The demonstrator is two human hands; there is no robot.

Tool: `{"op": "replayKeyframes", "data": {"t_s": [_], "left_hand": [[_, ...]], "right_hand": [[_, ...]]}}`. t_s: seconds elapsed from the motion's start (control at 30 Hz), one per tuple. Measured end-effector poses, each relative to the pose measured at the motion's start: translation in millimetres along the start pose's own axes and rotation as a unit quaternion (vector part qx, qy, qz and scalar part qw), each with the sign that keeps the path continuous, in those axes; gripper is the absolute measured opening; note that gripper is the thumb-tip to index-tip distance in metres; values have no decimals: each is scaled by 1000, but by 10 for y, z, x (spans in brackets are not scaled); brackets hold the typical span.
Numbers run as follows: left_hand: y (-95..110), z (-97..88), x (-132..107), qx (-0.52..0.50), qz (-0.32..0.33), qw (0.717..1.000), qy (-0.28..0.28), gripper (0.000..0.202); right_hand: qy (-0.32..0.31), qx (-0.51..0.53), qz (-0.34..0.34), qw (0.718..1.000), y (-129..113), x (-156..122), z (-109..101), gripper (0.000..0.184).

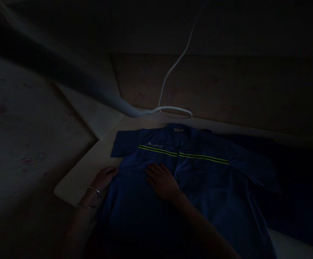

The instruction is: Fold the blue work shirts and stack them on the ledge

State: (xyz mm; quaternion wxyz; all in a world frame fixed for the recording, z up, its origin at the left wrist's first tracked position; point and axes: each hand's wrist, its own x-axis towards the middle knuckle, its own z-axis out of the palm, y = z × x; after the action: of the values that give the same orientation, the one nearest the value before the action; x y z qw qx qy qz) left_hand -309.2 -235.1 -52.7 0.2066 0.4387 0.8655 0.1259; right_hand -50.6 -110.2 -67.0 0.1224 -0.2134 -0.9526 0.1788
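A dark blue short-sleeved work shirt (199,180) lies spread out, front side up, with its collar pointing away from me. Yellow-green double stripes and the letters NJPC run across its chest. My left hand (105,177), with bangles on the wrist, pinches the shirt's left side edge just below the sleeve. Flat on the shirt's front, below the chest stripe, rests my right hand (162,180), fingers spread. The lower part of the shirt fades into darkness.
The shirt lies on a pale tabletop (72,180). A white cable (176,63) hangs from above and loops behind the collar. More dark fabric (302,187) lies to the right. Flower-patterned walls (18,144) stand left and behind, with a pale panel (94,111) at the left corner.
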Motion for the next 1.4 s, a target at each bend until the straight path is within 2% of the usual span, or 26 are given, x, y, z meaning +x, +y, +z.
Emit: {"op": "replayKeyframes", "data": {"t_s": [0.1,0.17,0.23,0.33,0.4,0.5,0.57,0.67,0.77,0.93,1.07,1.17,1.27,1.33,1.4], "left_hand": [[-65,-83,74,2,18,1000,-20,33],[11,-115,133,23,23,999,13,26],[169,-138,245,41,36,996,65,31],[493,-154,558,56,83,986,131,45],[704,-139,835,65,120,979,152,52],[934,-70,1241,83,162,972,149,59],[1005,-11,1449,97,188,969,127,58],[987,60,1653,120,216,966,79,55],[873,87,1782,143,205,967,45,57],[739,59,1927,167,186,967,38,62],[782,4,1957,181,201,962,37,59],[926,-27,1914,192,211,957,59,56],[1198,38,1821,188,241,947,98,59],[1426,161,1750,178,268,941,104,62],[1650,331,1698,172,291,936,94,65]], "right_hand": [[3,5,-1,1000,1,-3,-11,41],[3,7,-1,1000,0,-3,-14,41],[3,8,2,1000,-3,0,-14,41],[6,12,6,1000,-9,10,-14,41],[8,19,9,1000,-11,17,-18,40],[7,32,17,999,-12,27,-26,40],[5,39,23,999,-14,36,-29,40],[5,39,32,999,-21,49,-34,41],[1,31,36,999,-27,58,-42,41],[-14,11,26,999,-28,68,-26,44],[-32,30,17,999,-27,85,-43,44],[-26,137,20,990,50,99,-225,42],[75,203,90,972,335,94,-596,34],[155,142,162,964,669,71,-884,31],[187,27,226,956,1070,38,-1134,31]]}}
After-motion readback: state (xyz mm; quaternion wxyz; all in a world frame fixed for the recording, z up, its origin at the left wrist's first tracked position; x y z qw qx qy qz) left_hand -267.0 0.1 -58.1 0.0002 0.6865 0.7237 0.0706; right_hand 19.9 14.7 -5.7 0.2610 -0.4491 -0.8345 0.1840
